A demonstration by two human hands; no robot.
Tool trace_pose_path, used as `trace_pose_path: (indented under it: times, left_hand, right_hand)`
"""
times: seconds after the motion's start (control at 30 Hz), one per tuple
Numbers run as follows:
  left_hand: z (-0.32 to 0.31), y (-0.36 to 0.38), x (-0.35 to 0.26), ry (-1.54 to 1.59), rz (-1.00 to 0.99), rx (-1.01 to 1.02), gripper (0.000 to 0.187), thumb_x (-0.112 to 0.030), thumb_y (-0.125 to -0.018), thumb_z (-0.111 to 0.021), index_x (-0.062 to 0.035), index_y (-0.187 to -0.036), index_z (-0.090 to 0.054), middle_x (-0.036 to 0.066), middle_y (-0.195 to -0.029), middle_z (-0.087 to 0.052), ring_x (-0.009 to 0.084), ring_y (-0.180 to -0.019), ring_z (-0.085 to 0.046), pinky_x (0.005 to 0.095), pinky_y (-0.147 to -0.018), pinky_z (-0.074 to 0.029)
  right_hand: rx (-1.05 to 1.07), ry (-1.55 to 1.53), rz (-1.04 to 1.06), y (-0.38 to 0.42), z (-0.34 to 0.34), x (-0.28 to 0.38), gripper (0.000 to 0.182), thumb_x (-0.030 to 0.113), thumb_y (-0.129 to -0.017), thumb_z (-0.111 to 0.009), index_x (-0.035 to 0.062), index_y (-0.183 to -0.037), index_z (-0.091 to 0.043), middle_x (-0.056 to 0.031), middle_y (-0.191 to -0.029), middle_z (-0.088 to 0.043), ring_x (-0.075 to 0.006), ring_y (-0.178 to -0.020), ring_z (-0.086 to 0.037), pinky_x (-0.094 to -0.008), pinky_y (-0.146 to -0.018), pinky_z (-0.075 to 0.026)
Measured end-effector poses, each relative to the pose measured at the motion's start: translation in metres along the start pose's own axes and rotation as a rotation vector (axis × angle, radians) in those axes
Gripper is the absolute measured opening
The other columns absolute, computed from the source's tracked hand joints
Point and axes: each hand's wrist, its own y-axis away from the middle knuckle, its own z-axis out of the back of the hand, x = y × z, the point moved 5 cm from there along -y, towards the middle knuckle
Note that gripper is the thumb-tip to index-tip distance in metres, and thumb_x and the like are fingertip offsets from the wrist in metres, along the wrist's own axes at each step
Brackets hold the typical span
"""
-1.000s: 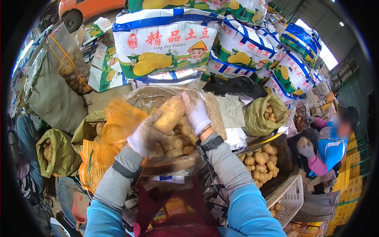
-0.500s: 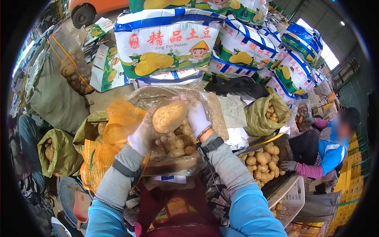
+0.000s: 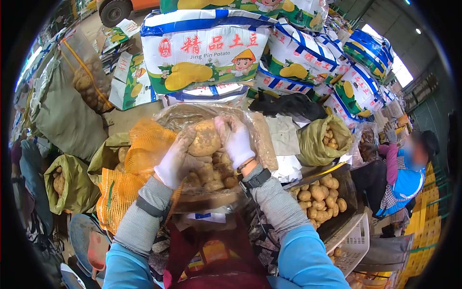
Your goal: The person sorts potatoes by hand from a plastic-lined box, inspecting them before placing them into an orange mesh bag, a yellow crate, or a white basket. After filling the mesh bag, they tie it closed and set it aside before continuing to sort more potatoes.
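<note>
Clear bag (image 3: 262, 137) of potatoes sits open below both gloved hands. Big potato (image 3: 204, 138) is pinched between left hand (image 3: 174, 161) and right hand (image 3: 236, 140), fingers curled around its sides, above the bag mouth. Best keep both palms under it, grip even.

A single head-worn camera looks forward and down through a wide fisheye lens, close above the clear plastic bag of brown potatoes (image 3: 211, 168) at chest height, with printed white potato sacks (image 3: 207, 48) stacked beyond.
</note>
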Motion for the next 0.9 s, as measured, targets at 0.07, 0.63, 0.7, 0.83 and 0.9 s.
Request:
trace_pose_path:
  times: [0.07,0.63,0.7,0.83,0.9]
  left_hand:
    - [-0.003,0.003,-0.005,-0.072,-0.054,0.01,0.055,-0.046,-0.104,-0.041,-0.0039,-0.139,-0.041,0.021,-0.109,-0.069,0.0285,-0.068,-0.072,0.0331,-0.053,-0.061]
    - [0.003,0.011,-0.024,-0.353,-0.3,0.022,0.045,-0.025,-0.095,-0.064,-0.0017,-0.131,-0.051,0.011,-0.12,-0.062,0.0216,-0.098,-0.067,0.0334,-0.078,-0.058]
    - [0.007,0.003,-0.02,-0.271,-0.331,-0.042,0.044,-0.029,-0.101,-0.053,0.0003,-0.134,-0.05,0.012,-0.121,-0.063,0.0198,-0.107,-0.064,0.0336,-0.092,-0.054]
    - [0.063,-0.025,-0.012,0.033,-0.178,-0.143,0.049,-0.037,-0.106,-0.036,-0.0059,-0.143,-0.045,0.013,-0.14,-0.054,0.0267,-0.126,-0.054,0.0395,-0.108,-0.044]
    - [0.066,-0.034,-0.01,0.012,-0.063,-0.106,0.047,-0.034,-0.106,-0.037,-0.0053,-0.142,-0.045,0.013,-0.139,-0.055,0.0275,-0.124,-0.056,0.0398,-0.104,-0.048]
  right_hand:
    - [-0.011,-0.088,-0.164,-0.002,0.005,-0.005,0.03,0.029,-0.099,-0.061,0.0003,-0.107,-0.065,-0.0038,-0.093,-0.067,-0.01,-0.084,-0.061,-0.0224,-0.075,-0.05]
    - [0.335,0.257,0.157,0.029,-0.018,0.046,0.088,0.035,-0.072,-0.086,0.0051,-0.141,-0.04,-0.0213,-0.131,-0.055,-0.0326,-0.12,-0.057,-0.039,-0.102,-0.046]
    - [0.216,0.344,0.237,0.037,-0.027,0.036,0.087,0.033,-0.071,-0.084,0.0022,-0.138,-0.039,-0.0258,-0.126,-0.056,-0.0415,-0.116,-0.057,-0.0429,-0.099,-0.046]
    - [0.292,0.589,0.039,0.047,-0.027,0.062,0.086,0.034,-0.074,-0.081,-0.002,-0.138,-0.037,-0.0255,-0.118,-0.058,-0.0426,-0.109,-0.06,-0.0446,-0.094,-0.048]
    - [0.32,0.592,0.022,0.047,-0.017,0.066,0.085,0.034,-0.074,-0.081,0.0,-0.138,-0.038,-0.0245,-0.114,-0.059,-0.0416,-0.107,-0.061,-0.0449,-0.093,-0.049]
